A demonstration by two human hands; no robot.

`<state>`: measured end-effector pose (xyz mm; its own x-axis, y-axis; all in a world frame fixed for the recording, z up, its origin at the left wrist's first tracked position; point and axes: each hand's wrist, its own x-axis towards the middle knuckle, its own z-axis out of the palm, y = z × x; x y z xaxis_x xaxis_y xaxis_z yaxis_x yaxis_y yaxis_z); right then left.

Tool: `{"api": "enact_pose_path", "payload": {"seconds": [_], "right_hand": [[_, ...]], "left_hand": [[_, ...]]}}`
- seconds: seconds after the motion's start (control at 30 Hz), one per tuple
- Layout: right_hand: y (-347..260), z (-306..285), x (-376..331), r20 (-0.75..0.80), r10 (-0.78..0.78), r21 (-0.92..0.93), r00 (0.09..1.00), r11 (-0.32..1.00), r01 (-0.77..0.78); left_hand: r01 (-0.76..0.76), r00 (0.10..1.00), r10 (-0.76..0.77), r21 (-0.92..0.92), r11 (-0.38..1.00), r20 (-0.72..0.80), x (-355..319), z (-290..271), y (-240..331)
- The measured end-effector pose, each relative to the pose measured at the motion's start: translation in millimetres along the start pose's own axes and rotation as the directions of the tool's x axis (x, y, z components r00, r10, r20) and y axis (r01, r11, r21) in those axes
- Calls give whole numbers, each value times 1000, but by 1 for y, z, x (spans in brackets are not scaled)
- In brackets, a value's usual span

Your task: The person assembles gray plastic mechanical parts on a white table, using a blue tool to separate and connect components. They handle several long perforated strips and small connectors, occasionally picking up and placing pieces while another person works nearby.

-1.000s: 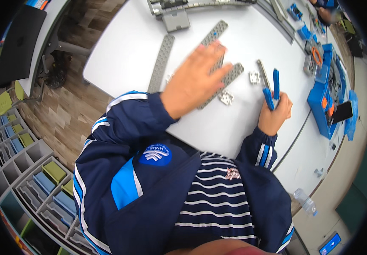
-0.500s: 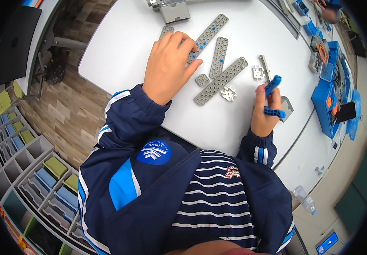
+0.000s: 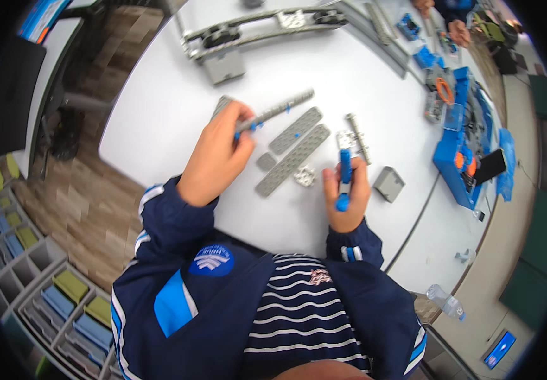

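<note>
My left hand (image 3: 215, 158) grips one end of a long grey perforated beam (image 3: 289, 104) with several blue pegs, tilted up on its edge above the table. Another grey plate (image 3: 222, 103) lies partly hidden behind that hand. In my right hand (image 3: 354, 206) is a blue curved plastic piece (image 3: 345, 168), held between thumb and fingers. Between the hands lie a shorter grey beam (image 3: 286, 139) with a blue peg, a longer grey beam (image 3: 295, 159), a small grey square plate (image 3: 266, 161) and a white connector (image 3: 304, 177). Beyond my right hand are another white connector (image 3: 344, 138) and a thin grey bar (image 3: 359, 140).
A long grey frame (image 3: 264, 33) with black parts spans the table's far side, a grey box (image 3: 224, 67) before it. Right of my right hand sits a grey block (image 3: 389, 184). A blue bin (image 3: 454, 171) of parts stands farther right. Another person's hand (image 3: 458, 33) shows at the far right.
My left hand has taken hold of the pegged beam and lifted it, turning it on edge. The blue piece in my right hand has turned. The whole view has shifted, showing more of the far frame.
</note>
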<state>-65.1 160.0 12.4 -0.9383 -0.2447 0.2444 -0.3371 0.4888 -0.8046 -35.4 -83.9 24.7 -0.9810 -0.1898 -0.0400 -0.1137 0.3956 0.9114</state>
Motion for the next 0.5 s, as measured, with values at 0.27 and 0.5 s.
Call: {"api": "enact_pose_path", "payload": {"seconds": [0.27,0.5], "right_hand": [[0,-11,10,-58,-28,-59,998,998,25],[41,-95,102,38,-275,-441,961,858,263]], "left_hand": [[202,972,-130,-421,884,194,3,3,18],[207,971,-98,-560,802,218,2,-3,15]]}}
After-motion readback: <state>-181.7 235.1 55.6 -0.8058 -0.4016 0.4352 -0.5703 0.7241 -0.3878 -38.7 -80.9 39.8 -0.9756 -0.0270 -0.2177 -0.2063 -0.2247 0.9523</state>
